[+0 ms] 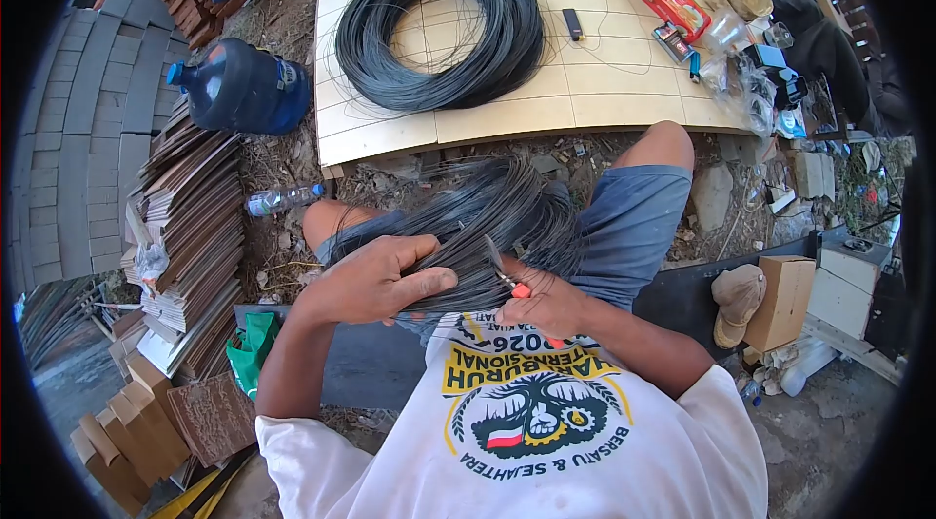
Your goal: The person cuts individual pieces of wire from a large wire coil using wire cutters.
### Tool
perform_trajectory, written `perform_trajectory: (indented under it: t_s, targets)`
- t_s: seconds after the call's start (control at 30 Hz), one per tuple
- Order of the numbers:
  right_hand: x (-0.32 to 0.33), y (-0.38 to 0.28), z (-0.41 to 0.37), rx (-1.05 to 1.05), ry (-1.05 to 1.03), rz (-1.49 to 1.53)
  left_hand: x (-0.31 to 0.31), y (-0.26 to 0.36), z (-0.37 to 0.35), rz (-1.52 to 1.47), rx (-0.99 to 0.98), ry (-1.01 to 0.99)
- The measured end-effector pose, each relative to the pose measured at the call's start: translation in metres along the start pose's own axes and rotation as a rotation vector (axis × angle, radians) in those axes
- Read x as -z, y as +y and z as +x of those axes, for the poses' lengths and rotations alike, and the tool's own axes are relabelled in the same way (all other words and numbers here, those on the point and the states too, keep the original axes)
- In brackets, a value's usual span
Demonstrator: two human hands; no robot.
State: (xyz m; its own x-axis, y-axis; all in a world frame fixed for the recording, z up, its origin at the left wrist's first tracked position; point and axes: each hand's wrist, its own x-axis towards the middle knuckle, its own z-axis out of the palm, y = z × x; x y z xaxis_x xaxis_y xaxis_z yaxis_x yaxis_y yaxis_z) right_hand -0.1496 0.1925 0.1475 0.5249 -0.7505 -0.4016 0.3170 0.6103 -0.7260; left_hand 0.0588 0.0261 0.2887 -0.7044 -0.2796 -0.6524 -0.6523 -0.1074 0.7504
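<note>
A loose bundle of thin dark wire (487, 217) lies across my lap. On its left side my left hand (375, 280) is closed round the strands, thumb on top. My right hand (546, 303) grips a cutting tool with red handles (517, 289), its metal jaws pointing up and resting against the wire. A large coil of the same dark wire (366, 37) sits on the pale tabletop (604, 95) in front of me.
Left of the tabletop are a blue water jug (239, 85), a small plastic bottle (278, 200) and stacked thin boards (195, 227). A red packet (668, 0) and a small black object (572, 24) lie on the tabletop. At right are a cap (738, 300) and a cardboard box (782, 303).
</note>
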Motion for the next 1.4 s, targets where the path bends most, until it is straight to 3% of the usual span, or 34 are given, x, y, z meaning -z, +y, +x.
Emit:
perform_trajectory:
  t_s: [0.07, 0.13, 0.27, 0.33, 0.4, 0.53, 0.67, 0.73, 0.93, 1.07, 1.17, 1.4]
  targets:
    - [0.003, 0.003, 0.0, 0.048, 0.008, -0.011, 0.002, 0.003, 0.001, 0.008, -0.006, -0.005]
    - [0.006, -0.004, -0.003, 0.189, -0.028, -0.277, 0.002, 0.004, 0.001, 0.012, -0.008, -0.011]
    - [-0.001, 0.007, 0.001, 0.062, 0.068, -0.292, 0.001, 0.003, 0.002, -0.051, 0.026, 0.017]
    - [-0.005, 0.014, -0.002, 0.056, 0.084, -0.155, 0.001, -0.001, 0.004, -0.102, 0.047, 0.002]
    - [-0.011, 0.01, -0.006, 0.056, 0.073, -0.067, -0.001, -0.009, 0.007, -0.026, -0.067, 0.048]
    - [-0.009, -0.001, -0.012, -0.02, 0.001, 0.105, -0.002, 0.005, 0.003, 0.018, -0.025, 0.024]
    - [0.002, -0.009, -0.008, -0.008, -0.044, 0.016, -0.002, 0.005, 0.003, 0.025, -0.008, -0.005]
    - [-0.002, -0.02, -0.008, -0.177, 0.019, 0.306, -0.003, 0.005, 0.002, 0.032, -0.009, -0.012]
    - [0.002, -0.013, -0.008, 0.078, -0.041, -0.103, -0.006, 0.004, 0.004, 0.049, -0.032, 0.039]
    - [-0.005, -0.028, -0.009, 0.019, 0.028, -0.076, -0.003, -0.001, 0.006, 0.05, -0.058, 0.098]
    - [-0.004, -0.008, -0.006, 0.122, 0.085, -0.149, -0.003, -0.003, 0.006, 0.038, -0.067, 0.103]
    - [-0.002, -0.043, -0.006, -0.086, 0.013, 0.133, -0.006, 0.007, 0.002, 0.01, 0.0, 0.049]
